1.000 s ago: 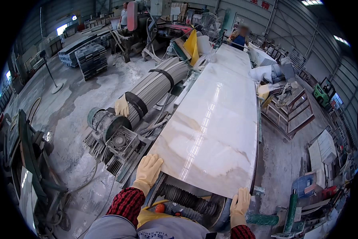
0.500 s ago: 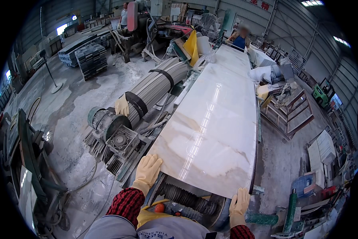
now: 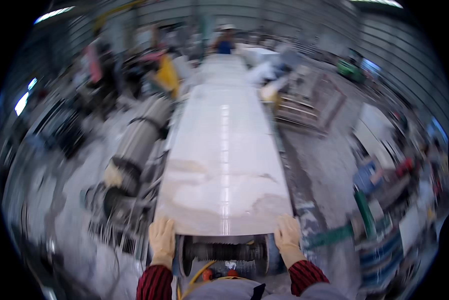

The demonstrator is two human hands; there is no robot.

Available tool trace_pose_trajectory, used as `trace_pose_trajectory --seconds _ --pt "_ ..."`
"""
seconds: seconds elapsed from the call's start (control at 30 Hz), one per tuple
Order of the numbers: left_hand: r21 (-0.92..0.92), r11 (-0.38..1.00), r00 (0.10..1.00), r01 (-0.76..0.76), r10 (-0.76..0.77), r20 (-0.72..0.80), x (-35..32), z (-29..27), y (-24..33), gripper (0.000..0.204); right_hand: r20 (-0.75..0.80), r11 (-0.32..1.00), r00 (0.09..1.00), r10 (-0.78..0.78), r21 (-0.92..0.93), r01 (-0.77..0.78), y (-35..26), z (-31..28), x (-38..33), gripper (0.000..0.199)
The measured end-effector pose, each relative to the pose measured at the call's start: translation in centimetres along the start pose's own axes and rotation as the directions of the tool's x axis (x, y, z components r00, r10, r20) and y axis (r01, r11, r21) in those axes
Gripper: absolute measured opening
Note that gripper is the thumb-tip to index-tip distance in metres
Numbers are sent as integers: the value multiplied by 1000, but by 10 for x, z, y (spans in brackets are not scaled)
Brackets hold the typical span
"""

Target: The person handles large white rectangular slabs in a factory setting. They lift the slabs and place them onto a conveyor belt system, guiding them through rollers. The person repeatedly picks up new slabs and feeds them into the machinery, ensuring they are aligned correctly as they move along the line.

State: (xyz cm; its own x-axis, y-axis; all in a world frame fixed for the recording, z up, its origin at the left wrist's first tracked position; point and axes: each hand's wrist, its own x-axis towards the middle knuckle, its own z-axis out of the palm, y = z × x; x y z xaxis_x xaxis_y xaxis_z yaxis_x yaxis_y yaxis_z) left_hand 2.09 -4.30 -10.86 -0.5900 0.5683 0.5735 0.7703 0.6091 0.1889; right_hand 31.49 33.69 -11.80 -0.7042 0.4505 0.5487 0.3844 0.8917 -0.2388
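The cream-gloved left hand (image 3: 162, 240) and cream-gloved right hand (image 3: 288, 238) touch the near corners of one long, glossy, white-and-tan slab (image 3: 224, 150) (the fingers (image 3: 158, 228) are straight, narrowly spaced).

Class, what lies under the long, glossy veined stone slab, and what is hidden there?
At the near end of the veined stone slab, a dark ribbed cylinder shows lower down. Whatever lies farther under it is covered and cannot be seen.

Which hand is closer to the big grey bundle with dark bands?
Left. The left hand is at the white slab's near-left corner; the grey bundle lies ahead and leftward of it. The right hand is across the slab, at its near-right corner.
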Motion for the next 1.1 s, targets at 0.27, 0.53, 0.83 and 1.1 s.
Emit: trace_pose_trajectory --seconds 0.27,0.53,0.83,1.1 --pt "132 991 999 -37 34 23 -57 49 -81 47 -212 990 972 99 121 -75 -12 -6 -7 26" --pt "139 985 990 98 -111 87 -77 27 -7 46 -175 965 982 65 262 -18 -35 -28 -40 26" --pt "-106 993 981 57 -36 193 -84 -12 16 46 535 534 835 128 673 -513 -141 7 -58 41" --pt "-271 960 959 75 6 284 -121 -56 14 45 919 -734 351 180 363 -574 -176 127 -26 55"
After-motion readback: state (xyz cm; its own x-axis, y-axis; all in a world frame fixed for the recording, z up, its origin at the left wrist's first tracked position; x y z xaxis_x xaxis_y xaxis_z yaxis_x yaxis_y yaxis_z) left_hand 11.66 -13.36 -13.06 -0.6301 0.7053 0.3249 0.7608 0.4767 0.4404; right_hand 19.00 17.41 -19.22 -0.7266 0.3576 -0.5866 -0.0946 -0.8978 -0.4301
